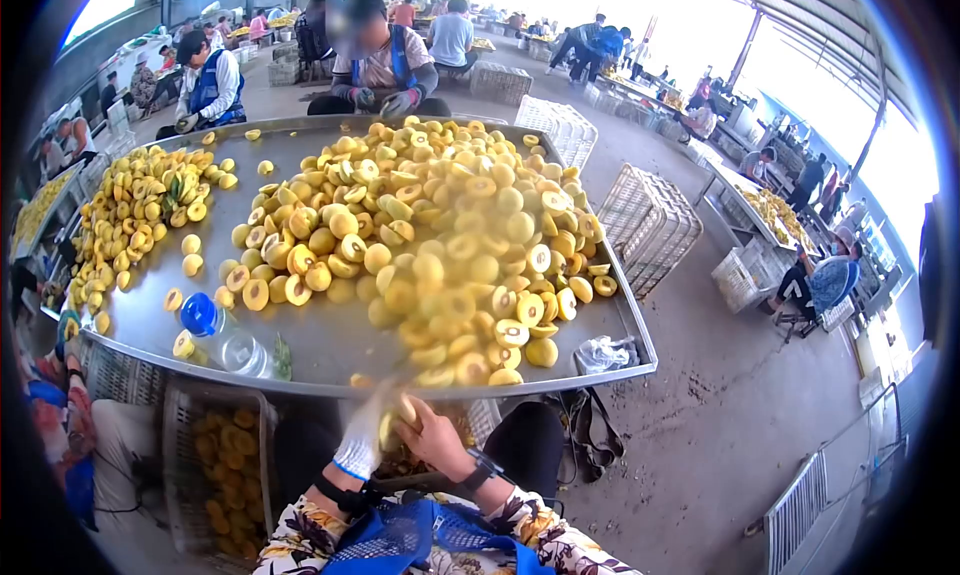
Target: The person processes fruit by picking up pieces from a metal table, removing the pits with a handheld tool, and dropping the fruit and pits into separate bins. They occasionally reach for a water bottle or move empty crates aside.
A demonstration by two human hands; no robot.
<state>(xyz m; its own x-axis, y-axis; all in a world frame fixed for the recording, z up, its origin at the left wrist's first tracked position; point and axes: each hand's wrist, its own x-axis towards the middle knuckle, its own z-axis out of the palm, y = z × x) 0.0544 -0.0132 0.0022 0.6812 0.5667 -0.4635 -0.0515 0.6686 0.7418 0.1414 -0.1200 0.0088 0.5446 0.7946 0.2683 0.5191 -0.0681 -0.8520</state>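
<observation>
My left hand (362, 437), in a white knitted glove, is closed around a yellow peach half (393, 423) just below the table's near edge. My bare right hand (437, 441), with a dark watch on its wrist, meets the fruit from the other side. Its fingers are curled, and whatever else they grip is hidden. In front of both hands a big heap of halved yellow peaches (345, 220) lies on the metal table (330, 340), many showing brown pits or hollows. The heap's near middle is blurred.
A clear bottle (242, 353) with a blue cap lies at the near left of the table, and a crumpled plastic bag (606, 355) at its near right. Below left stands a crate (265, 445) of fruit. Stacked crates (650, 225) stand at right. Co-workers (385, 65) sit across the table.
</observation>
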